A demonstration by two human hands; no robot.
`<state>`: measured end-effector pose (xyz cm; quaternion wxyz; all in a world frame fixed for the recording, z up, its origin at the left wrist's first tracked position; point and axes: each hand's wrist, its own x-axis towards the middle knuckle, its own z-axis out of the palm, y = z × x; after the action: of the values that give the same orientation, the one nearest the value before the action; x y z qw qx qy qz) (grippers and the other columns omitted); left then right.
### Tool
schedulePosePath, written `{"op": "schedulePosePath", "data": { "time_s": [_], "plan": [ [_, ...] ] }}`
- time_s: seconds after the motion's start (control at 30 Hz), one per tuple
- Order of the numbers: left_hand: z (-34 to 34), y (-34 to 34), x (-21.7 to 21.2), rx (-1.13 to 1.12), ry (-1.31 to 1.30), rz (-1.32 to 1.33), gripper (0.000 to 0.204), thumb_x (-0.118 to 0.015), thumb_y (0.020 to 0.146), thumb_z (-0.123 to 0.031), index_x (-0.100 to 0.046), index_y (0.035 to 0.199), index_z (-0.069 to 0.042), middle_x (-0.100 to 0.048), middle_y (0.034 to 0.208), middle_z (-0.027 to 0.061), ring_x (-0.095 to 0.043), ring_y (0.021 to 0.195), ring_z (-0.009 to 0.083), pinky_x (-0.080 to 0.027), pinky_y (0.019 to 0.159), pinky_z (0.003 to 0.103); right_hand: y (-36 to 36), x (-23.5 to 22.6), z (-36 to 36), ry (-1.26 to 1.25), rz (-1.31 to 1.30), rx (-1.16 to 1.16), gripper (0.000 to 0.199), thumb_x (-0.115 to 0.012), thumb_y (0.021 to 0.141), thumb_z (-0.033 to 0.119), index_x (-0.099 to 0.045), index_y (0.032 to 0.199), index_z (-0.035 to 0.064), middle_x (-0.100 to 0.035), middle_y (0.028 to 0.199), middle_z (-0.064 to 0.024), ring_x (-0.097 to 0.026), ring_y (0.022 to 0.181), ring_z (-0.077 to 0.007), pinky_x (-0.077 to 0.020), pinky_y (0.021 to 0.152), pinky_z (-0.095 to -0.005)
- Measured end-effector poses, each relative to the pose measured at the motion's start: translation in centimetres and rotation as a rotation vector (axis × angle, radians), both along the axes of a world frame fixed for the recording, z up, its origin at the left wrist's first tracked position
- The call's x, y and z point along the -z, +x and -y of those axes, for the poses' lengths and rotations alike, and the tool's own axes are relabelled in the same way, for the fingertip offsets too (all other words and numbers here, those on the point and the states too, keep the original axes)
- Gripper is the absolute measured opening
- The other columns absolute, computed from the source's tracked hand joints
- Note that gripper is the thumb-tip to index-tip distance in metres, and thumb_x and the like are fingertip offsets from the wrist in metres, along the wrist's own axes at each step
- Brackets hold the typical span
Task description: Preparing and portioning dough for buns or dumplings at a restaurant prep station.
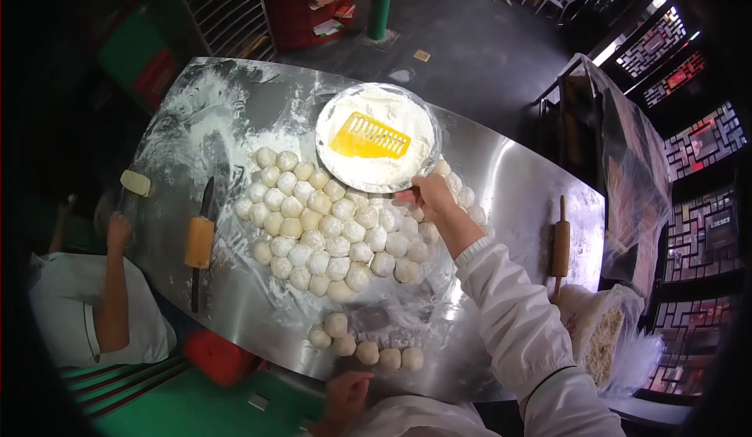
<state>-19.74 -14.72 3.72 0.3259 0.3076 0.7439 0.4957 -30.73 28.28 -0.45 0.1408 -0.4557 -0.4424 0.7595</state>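
Steel table, smooth [517, 178], filled most of the frame, flour-streaked upper left. One big cluster of round, floury dough balls [337, 247] lay mid-frame, dozens, some hidden, no exact count. One round metal bowl [368, 187] of powdery flour [423, 133] stood upper centre, above the cluster. Two wooden rolling pins: one at left [200, 243], one at right [561, 249]. My hands were well apart: right hand [432, 196] at the bowl's lower-right rim, couldn't tell if clamped; left hand [348, 394], bottom centre, loosely curled, contents unclear. One yellow slotted plastic scraper [356, 146] lay on the flour. Six smaller-group balls [367, 352], lower centre.
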Motion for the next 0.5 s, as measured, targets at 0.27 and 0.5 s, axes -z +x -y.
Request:
{"op": "schedulePosePath", "data": {
  "time_s": [0.27,0.5],
  "plan": [
    [1.2,-7.8,0.7,-0.068,-0.013,0.032,0.014,-0.059,0.092,-0.015,-0.067,0.097,-0.006,-0.062,0.069,0.006,-0.062,0.063,0.0169,-0.048,0.059,0.031,-3.3,0.8,0.0,-0.287,-0.101,0.205,0.021,-0.056,0.093,0.011,-0.051,0.106,-0.0038,-0.061,0.083,-0.0161,-0.061,0.057,-0.0218,-0.029,0.039,-0.0231],
    [0.4,-8.5,1.8,-0.096,-0.11,0.112,0.02,-0.054,0.094,-0.02,-0.067,0.095,-0.004,-0.059,0.068,0.0038,-0.057,0.061,0.0124,-0.045,0.057,0.028,-3.9,-2.3,-1.9,-0.168,-0.051,0.24,0.025,-0.046,0.086,0.002,-0.05,0.105,-0.0132,-0.063,0.075,-0.0226,-0.063,0.053,-0.0249,-0.0275,0.033,-0.0244]
  ]
}}
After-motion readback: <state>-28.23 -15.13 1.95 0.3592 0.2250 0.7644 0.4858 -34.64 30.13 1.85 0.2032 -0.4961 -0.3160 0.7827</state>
